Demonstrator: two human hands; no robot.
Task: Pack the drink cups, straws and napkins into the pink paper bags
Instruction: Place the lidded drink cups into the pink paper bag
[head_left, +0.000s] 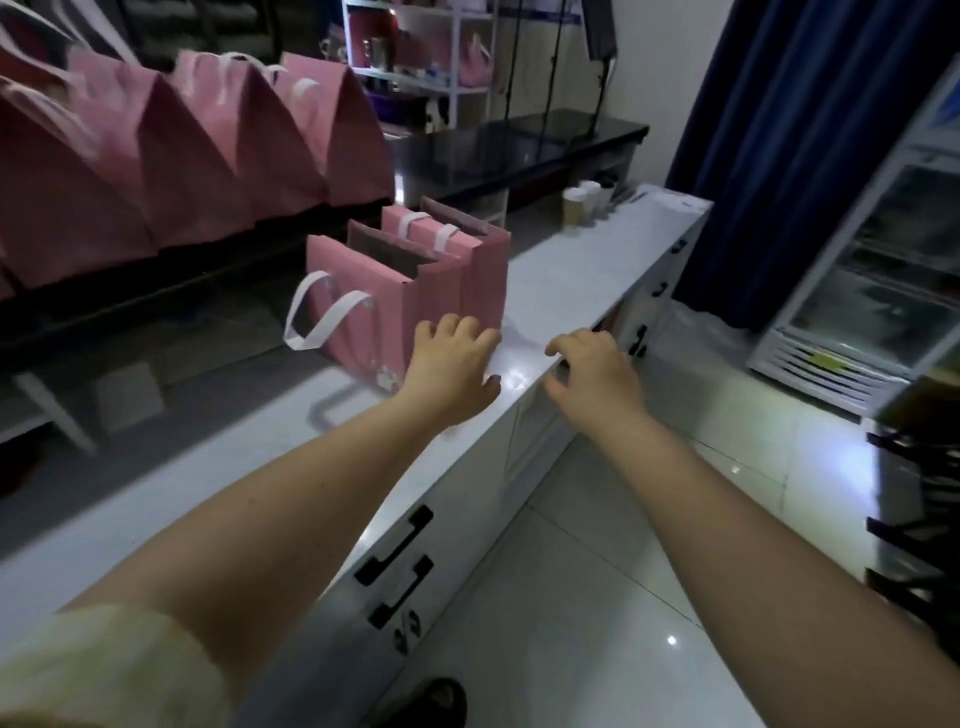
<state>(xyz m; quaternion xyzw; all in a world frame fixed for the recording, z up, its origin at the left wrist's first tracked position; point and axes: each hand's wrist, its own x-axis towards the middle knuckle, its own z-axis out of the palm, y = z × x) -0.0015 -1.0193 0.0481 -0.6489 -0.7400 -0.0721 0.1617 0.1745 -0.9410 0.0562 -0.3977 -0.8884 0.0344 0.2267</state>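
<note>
Two open pink paper bags stand side by side on the white counter (561, 280): the nearer bag (358, 306) with white handles hanging over its left side, and the farther bag (485, 265) behind it. My left hand (452, 364) hovers just in front of the bags' near corner, fingers spread, holding nothing. Over the counter's front edge my right hand (592, 371) is empty too, fingers curled and apart. Drink cups (584, 205) with white lids stand at the counter's far end. What lies beside them is too blurred to tell.
A row of several closed pink bags (171, 150) lines a dark shelf at the left. Cabinet doors with black handles (400, 566) run below the counter. A glass-door fridge (872, 291) stands at the right, a blue curtain (789, 130) behind it, a white tiled floor (649, 571) below.
</note>
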